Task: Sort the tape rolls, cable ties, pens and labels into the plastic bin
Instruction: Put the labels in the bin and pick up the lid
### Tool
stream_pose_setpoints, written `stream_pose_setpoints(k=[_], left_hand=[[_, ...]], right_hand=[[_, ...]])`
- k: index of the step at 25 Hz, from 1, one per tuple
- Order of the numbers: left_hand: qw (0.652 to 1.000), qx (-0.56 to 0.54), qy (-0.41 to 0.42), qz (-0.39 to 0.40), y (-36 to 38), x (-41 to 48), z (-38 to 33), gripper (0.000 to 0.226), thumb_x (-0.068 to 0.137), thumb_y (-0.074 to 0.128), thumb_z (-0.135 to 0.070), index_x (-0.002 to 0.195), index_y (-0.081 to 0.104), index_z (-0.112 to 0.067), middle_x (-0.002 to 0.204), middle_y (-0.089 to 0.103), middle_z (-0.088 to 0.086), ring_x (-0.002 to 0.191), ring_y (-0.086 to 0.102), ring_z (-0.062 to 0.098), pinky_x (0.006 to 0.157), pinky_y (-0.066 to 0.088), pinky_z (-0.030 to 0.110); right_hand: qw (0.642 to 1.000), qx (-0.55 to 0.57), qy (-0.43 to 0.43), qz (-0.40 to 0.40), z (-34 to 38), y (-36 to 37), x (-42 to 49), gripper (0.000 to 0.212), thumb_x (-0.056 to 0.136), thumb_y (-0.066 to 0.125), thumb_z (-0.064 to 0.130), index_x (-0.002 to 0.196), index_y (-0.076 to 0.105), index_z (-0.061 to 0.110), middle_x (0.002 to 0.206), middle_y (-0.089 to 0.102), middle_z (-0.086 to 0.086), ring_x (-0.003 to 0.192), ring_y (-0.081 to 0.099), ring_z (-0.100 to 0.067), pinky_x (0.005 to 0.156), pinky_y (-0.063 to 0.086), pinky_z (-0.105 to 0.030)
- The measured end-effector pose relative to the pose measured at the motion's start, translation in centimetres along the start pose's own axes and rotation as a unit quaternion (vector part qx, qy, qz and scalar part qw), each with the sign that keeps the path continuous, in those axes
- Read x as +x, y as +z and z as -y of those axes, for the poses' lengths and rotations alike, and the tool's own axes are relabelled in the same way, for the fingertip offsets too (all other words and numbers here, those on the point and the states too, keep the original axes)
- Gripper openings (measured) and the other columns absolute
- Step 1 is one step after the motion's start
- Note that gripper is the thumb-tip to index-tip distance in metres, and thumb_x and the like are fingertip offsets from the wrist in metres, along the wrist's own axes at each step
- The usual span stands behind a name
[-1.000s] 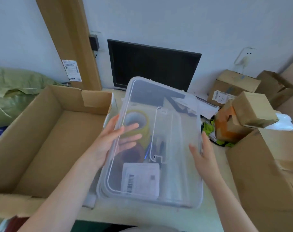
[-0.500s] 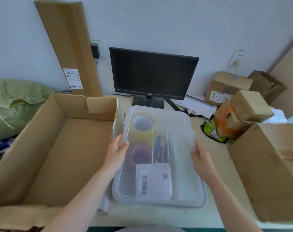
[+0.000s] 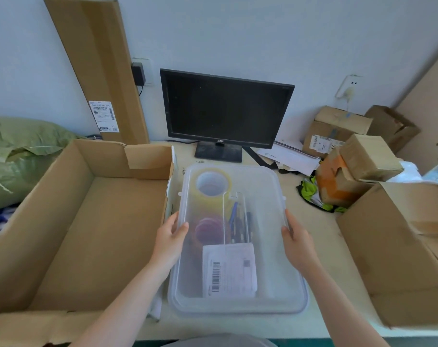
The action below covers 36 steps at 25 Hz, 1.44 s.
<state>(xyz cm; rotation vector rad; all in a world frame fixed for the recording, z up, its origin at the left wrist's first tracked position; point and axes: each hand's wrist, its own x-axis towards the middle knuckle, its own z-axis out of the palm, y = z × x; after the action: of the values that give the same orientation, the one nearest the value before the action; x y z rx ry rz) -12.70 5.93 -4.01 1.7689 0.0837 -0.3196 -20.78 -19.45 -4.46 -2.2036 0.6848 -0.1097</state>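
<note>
A clear rectangular plastic bin (image 3: 238, 312) with rounded corners stands on the pale table (image 3: 310, 221), and a frosted plastic lid (image 3: 263, 196) lies flat on it. Through the lid one sees a pale yellow tape roll (image 3: 213, 182) at 11 o'clock, a dark red tape roll (image 3: 209, 227) below it, some blue and black pens (image 3: 240, 224) in the narrow middle part, and a white label sheet with a barcode (image 3: 229, 270) at 6 o'clock. The left hand (image 3: 171, 236) grips the lid's edge at 9 o'clock, thumb on top. The right hand (image 3: 296, 240) grips the edge at 3 o'clock. The bin lies between both hands.
</note>
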Motion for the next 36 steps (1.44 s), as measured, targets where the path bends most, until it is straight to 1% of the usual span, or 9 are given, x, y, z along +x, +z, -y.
stream_pose_setpoints(k=[3,8,12,15,19,22,25,28,36], left_hand=[[1.000,0.004,-0.007,-0.006,0.2,0.9,0.1,0.041,0.096,0.048,-0.012,0.137,0.048,-0.010,0.133,0.057,0.005,0.123,0.052,0.020,0.106,0.039,0.034],[1.000,0.006,-0.001,-0.015,0.5,1.6,0.3,0.038,0.096,0.047,-0.011,0.133,0.051,-0.010,0.128,0.060,0.003,0.120,0.054,0.019,0.104,0.040,0.033],[1.000,-0.004,-0.002,-0.013,0.6,1.1,0.6,0.040,0.097,0.046,-0.012,0.137,0.047,-0.012,0.131,0.057,0.002,0.122,0.052,0.018,0.107,0.039,0.035],[1.000,-0.005,0.000,-0.015,0.6,0.6,0.8,0.040,0.097,0.046,-0.011,0.137,0.046,-0.013,0.130,0.056,0.000,0.120,0.052,0.015,0.104,0.038,0.030],[1.000,0.023,-0.001,-0.006,0.6,0.1,1.1,0.043,0.097,0.045,-0.013,0.140,0.042,-0.014,0.132,0.054,-0.004,0.122,0.049,0.012,0.106,0.036,0.030],[0.999,0.049,-0.010,0.011,0.7,0.6,0.4,0.042,0.098,0.042,-0.012,0.140,0.040,-0.019,0.126,0.052,-0.009,0.116,0.047,0.008,0.100,0.034,0.025],[0.995,0.088,-0.017,0.034,0.6,3.6,-0.1,0.040,0.099,0.039,-0.017,0.139,0.039,-0.017,0.130,0.052,-0.005,0.124,0.046,0.014,0.106,0.033,0.031],[0.993,0.106,-0.033,0.028,0.9,6.1,-0.7,0.049,0.100,0.036,-0.029,0.147,0.029,-0.016,0.150,0.036,-0.001,0.140,0.031,0.017,0.116,0.023,0.040],[0.995,0.085,-0.046,0.003,1.6,7.5,-0.1,0.050,0.100,0.035,-0.031,0.149,0.026,-0.020,0.153,0.031,-0.005,0.141,0.029,0.015,0.117,0.023,0.040]], right_hand=[[1.000,-0.005,-0.006,0.000,0.3,-0.1,0.4,0.053,0.097,0.033,0.010,0.148,0.031,0.024,0.116,0.064,-0.008,0.087,0.054,-0.019,0.075,0.037,-0.025],[1.000,-0.016,-0.011,0.015,0.8,-0.1,1.0,0.053,0.098,0.034,0.009,0.150,0.026,0.017,0.142,0.048,-0.002,0.129,0.046,-0.025,0.094,0.034,-0.023],[1.000,-0.019,-0.013,0.017,0.3,-0.1,0.9,0.053,0.098,0.034,0.008,0.150,0.025,0.016,0.098,0.055,-0.004,0.095,0.050,-0.022,0.081,0.032,-0.021],[0.999,-0.020,-0.034,0.015,0.2,-0.2,0.4,0.053,0.098,0.034,0.004,0.149,0.026,0.014,0.080,0.033,0.020,0.091,0.033,-0.012,0.079,0.029,-0.020],[0.999,-0.016,-0.037,0.031,0.2,-0.5,-0.3,0.052,0.098,0.035,0.006,0.149,0.025,0.014,0.109,0.050,0.001,0.110,0.052,-0.024,0.084,0.032,-0.020],[0.998,-0.022,-0.047,0.042,0.4,-0.7,0.0,0.053,0.099,0.038,0.010,0.149,0.022,0.014,0.150,0.037,-0.003,0.140,0.033,-0.019,0.105,0.025,-0.019],[0.997,-0.033,-0.044,0.053,1.0,-0.5,2.2,0.058,0.100,0.038,0.017,0.151,0.011,0.015,0.156,0.027,-0.001,0.142,0.029,-0.019,0.110,0.024,-0.024],[0.998,-0.017,-0.026,0.060,1.9,-0.3,4.5,0.059,0.101,0.034,0.020,0.152,0.006,0.014,0.158,0.017,0.000,0.145,0.021,-0.018,0.110,0.019,-0.021],[0.998,0.027,-0.006,0.056,2.0,-0.1,5.8,0.056,0.102,0.031,0.017,0.152,0.007,0.016,0.158,0.019,0.002,0.145,0.020,-0.016,0.104,0.016,-0.015]])
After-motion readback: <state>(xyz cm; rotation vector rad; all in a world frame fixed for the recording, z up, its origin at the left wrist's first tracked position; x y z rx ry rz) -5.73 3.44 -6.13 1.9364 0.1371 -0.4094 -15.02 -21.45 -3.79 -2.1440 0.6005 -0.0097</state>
